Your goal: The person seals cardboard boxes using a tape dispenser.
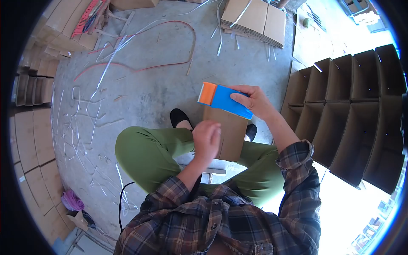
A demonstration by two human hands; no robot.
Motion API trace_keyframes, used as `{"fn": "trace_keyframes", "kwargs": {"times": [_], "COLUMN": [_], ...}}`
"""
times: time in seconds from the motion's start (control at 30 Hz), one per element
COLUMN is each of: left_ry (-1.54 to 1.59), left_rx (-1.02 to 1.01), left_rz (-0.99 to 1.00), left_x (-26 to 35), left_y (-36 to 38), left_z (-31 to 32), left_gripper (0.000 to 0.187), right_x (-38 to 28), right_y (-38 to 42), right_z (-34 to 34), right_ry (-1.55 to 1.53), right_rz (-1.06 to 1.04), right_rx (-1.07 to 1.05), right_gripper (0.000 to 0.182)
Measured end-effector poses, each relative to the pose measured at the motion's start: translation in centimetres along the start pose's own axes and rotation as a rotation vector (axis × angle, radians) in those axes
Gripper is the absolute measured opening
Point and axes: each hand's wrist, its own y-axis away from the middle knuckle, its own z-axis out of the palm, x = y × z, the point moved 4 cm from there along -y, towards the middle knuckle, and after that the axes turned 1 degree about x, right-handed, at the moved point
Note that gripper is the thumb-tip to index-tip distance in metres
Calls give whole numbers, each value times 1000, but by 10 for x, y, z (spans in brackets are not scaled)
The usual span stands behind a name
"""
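Note:
A cardboard box point(231, 138) stands between my knees. Above its far end, my right hand point(250, 101) grips a blue tape dispenser point(227, 100), thumb on the near face. The dispenser's orange end has a serrated edge and points left. My left hand point(206, 138) is curled closed, slightly blurred, and overlaps the left side of the box in this view. Its fingertips are hidden, and I cannot tell what they hold.
Open cardboard boxes point(344, 114) stand in rows at right. Flattened cardboard point(255, 19) lies stacked ahead. Closed cartons point(32, 140) are piled at left. White strapping strips point(89, 123) and a red strap point(193, 40) litter the concrete floor. A purple bundle point(72, 199) lies at lower left.

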Motion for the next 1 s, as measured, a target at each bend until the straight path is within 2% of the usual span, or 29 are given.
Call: {"fn": "trace_keyframes", "kwargs": {"times": [0.07, 0.1, 0.17, 0.27, 0.4, 0.47, 0.7, 0.8, 0.87, 1.0], "left_ry": [885, 882, 1377, 1493, 1487, 1463, 1443, 1504, 1218, 1215], "left_rx": [123, 130, 229, 141, 51, -109, -53, -52, -64, -34], "left_rz": [-683, -689, -931, -953, -991, -986, -959, -975, -891, -920], "left_x": [-43, -52, -68, -60, -52, -50, -55, -48, -37, -43], "left_y": [-10, -20, -38, -63, -78, -80, -79, -80, -80, -82], "left_z": [-6, -13, -17, -27, -32, -26, -17, -22, -34, -30], "left_gripper": [41, 41, 54, 63, 63, 56, 41, 45, 51, 60], "right_x": [-1, -2, -3, -6, -7, -7, -10, -14, -17, -12], "right_y": [1, 1, 2, 0, 0, 0, 0, 1, 0, 1], "right_z": [0, -1, -2, -2, -2, -2, -2, -4, -7, -6], "right_ry": [-11, -19, -13, 19, 38, 41, 176, 308, 323, 269], "right_rz": [3, 7, 1, 0, -32, -14, 4, 39, 29, 11], "right_rx": [-11, -16, -23, -25, -23, -28, -9, 11, 29, 36], "right_gripper": [37, 37, 38, 38, 33, 32, 29, 29, 29, 29]}}
